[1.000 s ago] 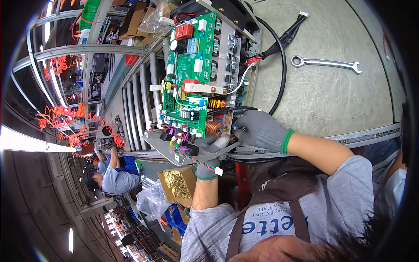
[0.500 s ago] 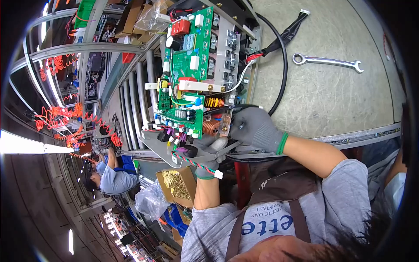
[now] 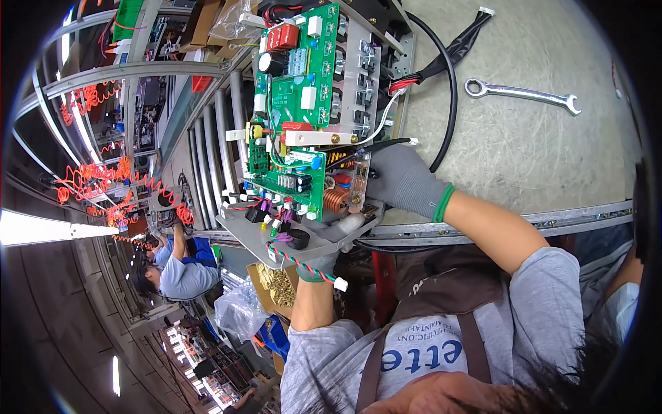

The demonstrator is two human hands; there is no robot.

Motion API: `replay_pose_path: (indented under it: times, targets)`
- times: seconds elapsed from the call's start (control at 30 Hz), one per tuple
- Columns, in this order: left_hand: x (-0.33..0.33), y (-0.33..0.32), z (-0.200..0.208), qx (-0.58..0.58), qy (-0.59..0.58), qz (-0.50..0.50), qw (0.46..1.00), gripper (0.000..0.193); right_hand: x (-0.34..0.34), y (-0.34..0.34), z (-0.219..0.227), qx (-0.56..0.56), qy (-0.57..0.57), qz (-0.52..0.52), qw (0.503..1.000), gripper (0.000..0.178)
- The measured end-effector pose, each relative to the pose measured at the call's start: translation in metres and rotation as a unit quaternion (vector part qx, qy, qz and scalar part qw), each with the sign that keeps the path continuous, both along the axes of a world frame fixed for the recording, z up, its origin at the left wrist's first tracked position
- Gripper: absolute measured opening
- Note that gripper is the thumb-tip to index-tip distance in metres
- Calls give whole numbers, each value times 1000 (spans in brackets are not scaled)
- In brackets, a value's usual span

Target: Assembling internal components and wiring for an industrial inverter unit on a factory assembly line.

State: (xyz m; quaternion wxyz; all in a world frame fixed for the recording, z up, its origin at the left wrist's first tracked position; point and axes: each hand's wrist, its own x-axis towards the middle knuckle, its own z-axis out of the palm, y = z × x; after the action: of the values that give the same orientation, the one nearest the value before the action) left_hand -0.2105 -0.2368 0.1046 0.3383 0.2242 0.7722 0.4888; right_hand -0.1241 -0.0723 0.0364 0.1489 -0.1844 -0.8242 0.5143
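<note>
A green circuit board with white connectors, a red block and a copper coil is mounted in a grey metal chassis that stands tilted on the bench. My left hand, in a grey glove, grips the chassis's near edge from below, thumb on top. My right hand, in a grey glove with a green cuff, is at the board's right edge, its fingers closed on a thin black wire. A twisted red, green and white lead with a white plug hangs below the chassis.
A steel wrench lies on the grey benchtop at the upper right. A thick black cable curves beside the chassis. A roller conveyor runs on the left. A cardboard box of brass parts sits below. A co-worker works farther off.
The chassis with the board has shifted a little up and to the left. My right hand moved up along the board's right edge. My left hand kept its grip.
</note>
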Motion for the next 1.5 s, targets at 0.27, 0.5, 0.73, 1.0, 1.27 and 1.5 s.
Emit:
replay_pose_path:
  times: [0.27, 0.5, 0.73, 1.0, 1.27, 1.5]
  targets:
    - [-15, -4, 3, -163, 96, -114, 975, 20, 8, -1, 2, 13, 42, -11, 999, 25]
    - [9, 8, 15, -98, -27, -20, 995, 20, 35, -9, 8, -124, 46, -13, 991, 28]
    - [6, 6, 7, -86, -14, 1, 996, 22, 40, -3, 16, 6, 25, 53, 998, 37]
    - [6, 7, 12, -103, -23, -8, 994, 27, 68, 2, 7, -83, 70, -42, 993, 34]
    - [4, 8, 9, -68, -31, -7, 997, 22, 53, -25, -8, -95, 91, 27, 991, 24]
    - [1, -1, 0, -33, -36, 3, 999, 16, 42, -44, -14, -3, 59, -11, 998, 22]
